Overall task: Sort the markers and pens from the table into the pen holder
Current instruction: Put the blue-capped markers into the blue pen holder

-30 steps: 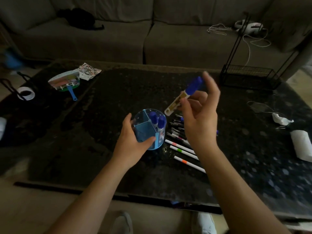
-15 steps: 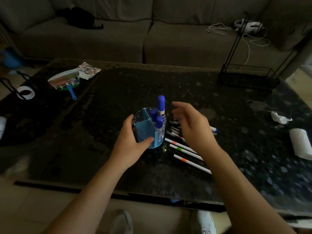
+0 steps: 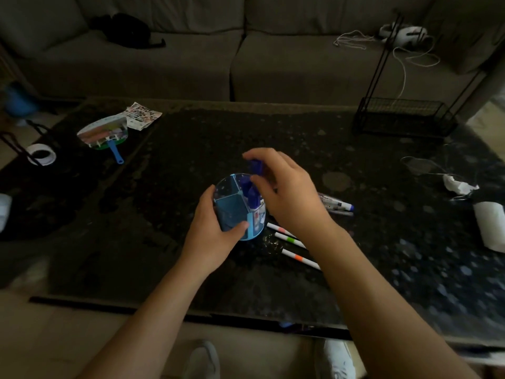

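Note:
A round blue pen holder with dividers stands mid-table, and my left hand grips its left side. Blue-capped markers stand in its right compartment. My right hand hovers over the holder, fingertips pinched around the cap of the tallest blue marker, which sticks up out of it. Three thin white pens with coloured bands lie on the table right of the holder. Blue-capped markers lie behind my right wrist, partly hidden.
A black wire rack stands at the back right. Crumpled tissue and a paper roll lie at the right edge. A colourful hand fan, a printed sheet and a tape roll sit far left. A sofa is behind.
My right hand dropped the blue marker into the holder, let go, and has now returned over it and closed on the marker's cap. My left hand stayed on the holder.

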